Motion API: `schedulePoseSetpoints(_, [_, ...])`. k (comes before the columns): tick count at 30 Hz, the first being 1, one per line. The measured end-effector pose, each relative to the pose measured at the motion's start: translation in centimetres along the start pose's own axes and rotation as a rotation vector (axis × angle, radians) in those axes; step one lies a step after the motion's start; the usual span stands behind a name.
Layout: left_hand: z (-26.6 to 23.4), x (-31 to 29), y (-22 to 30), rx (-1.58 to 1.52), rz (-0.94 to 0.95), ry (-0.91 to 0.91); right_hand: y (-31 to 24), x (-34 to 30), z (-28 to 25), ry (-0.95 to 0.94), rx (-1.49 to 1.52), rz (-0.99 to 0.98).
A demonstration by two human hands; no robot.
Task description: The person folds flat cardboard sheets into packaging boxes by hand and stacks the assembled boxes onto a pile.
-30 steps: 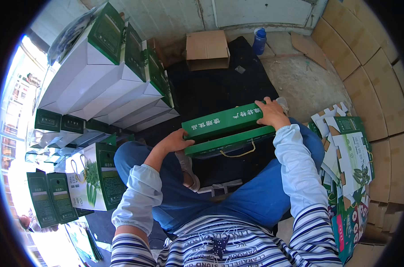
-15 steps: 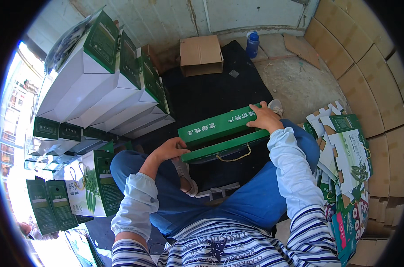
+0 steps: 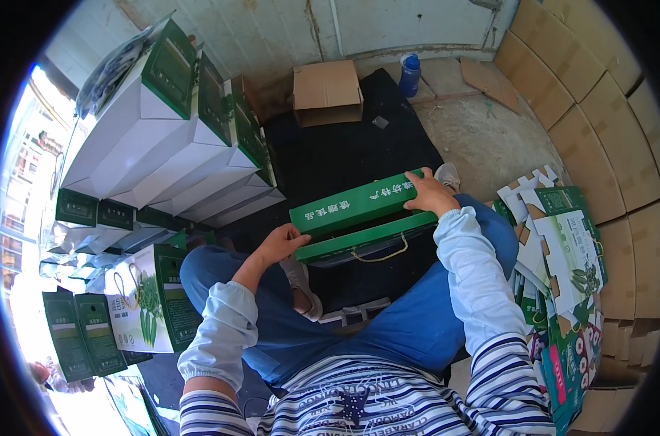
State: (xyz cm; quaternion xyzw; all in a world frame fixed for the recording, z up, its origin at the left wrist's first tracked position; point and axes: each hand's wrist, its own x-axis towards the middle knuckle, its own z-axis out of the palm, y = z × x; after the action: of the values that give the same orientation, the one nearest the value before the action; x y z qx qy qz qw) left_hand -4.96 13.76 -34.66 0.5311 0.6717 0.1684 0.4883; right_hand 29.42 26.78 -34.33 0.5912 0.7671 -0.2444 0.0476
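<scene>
Green gift box held over the lap, its lid flaps not yet fully shut.

Many finished boxes (image 3: 155,138) stand stacked at left; flat blanks (image 3: 562,247) wait at right. The green gift box (image 3: 359,218) has its cord handle (image 3: 379,254) fitted. Left hand (image 3: 280,243) grips its near end, right hand (image 3: 430,195) clasps the far corner.

Stacked white-and-green cartons (image 3: 163,138), a brown cardboard box (image 3: 327,92), a blue bottle (image 3: 410,74).
</scene>
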Motion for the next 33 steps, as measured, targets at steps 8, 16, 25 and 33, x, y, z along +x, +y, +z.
schedulePoseSetpoints(8, [-0.1, 0.1, 1.1, -0.076, -0.132, -0.02, 0.8, 0.2, 0.7, 0.05, -0.031, -0.042])
schedulePoseSetpoints(16, [-1.8, -1.0, -0.2, -0.261, -0.087, -0.263, -0.5, -0.3, -0.1, -0.038, -0.094, -0.007])
schedulePoseSetpoints(25, [-0.4, -0.2, 0.0, -0.109, -0.077, -0.016, -0.5, 0.0, 0.2, -0.055, -0.119, 0.006])
schedulePoseSetpoints(33, [0.0, -0.9, 0.8, -0.165, -0.079, -0.026, -0.2, 0.0, 0.4, -0.065, -0.16, 0.019])
